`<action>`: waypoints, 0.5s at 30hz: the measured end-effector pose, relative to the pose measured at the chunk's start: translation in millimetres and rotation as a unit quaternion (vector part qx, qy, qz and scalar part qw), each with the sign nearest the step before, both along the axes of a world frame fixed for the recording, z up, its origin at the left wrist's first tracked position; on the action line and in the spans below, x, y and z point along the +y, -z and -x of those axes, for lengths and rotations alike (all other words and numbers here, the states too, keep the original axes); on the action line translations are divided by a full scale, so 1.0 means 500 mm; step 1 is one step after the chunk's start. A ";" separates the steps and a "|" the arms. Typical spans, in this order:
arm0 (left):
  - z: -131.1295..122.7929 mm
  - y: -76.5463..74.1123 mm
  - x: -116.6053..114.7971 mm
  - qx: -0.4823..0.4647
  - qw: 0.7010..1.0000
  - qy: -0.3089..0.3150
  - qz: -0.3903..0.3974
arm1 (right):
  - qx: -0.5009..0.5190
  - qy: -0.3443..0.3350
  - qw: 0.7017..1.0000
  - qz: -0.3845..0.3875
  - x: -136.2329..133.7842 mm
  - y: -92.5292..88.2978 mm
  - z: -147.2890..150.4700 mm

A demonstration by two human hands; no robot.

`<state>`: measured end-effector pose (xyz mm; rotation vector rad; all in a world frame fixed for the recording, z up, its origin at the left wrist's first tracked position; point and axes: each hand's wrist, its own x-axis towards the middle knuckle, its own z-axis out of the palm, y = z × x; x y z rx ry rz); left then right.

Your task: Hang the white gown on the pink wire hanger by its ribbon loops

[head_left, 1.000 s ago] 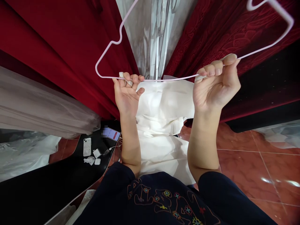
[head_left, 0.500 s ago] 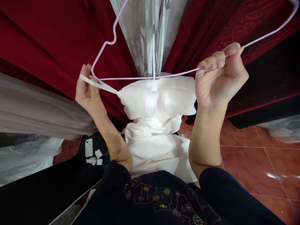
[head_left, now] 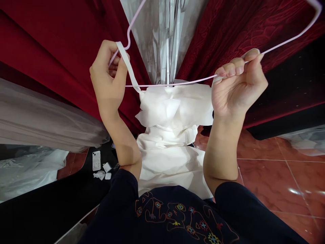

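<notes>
A pale pink hanger is held up between my two hands. My right hand is closed around its right side, with a bit of white strap under the fingers. My left hand is curled at the hanger's left shoulder, near its notch, with a white strap looped over the index finger and thumb. That strap runs down to the top left corner of a white dress, whose bodice hangs below the hanger's bar. The dress's lower part drapes towards my lap.
Dark red curtains hang at both sides, with grey-white fabric between them. On a black surface at the left lie a white phone, a charger and small white items. Red tiles cover the floor at the right.
My left hand has moved up and right along the hanger, carrying the strap over its left corner to the shoulder. The bodice's left corner has shifted right. My right hand stays in place.
</notes>
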<state>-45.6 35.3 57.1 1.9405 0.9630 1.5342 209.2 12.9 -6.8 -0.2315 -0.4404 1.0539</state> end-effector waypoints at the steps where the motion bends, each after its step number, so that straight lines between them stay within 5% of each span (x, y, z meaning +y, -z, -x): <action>1: 0.002 0.000 0.001 -0.001 1.000 0.001 0.006 | 0.001 -0.001 1.000 0.000 0.001 0.000 0.000; 6: 0.012 -0.022 0.005 0.002 0.998 0.015 0.060 | 0.014 -0.033 0.999 -0.035 0.005 0.009 -0.007; 11: 0.006 -0.037 0.021 0.122 0.993 -0.006 -0.009 | 0.009 -0.021 1.000 -0.009 0.003 0.007 -0.004; 15: 0.006 0.011 0.027 -0.070 0.997 -0.020 -0.015 | -0.008 -0.005 1.000 0.000 -0.001 0.005 0.001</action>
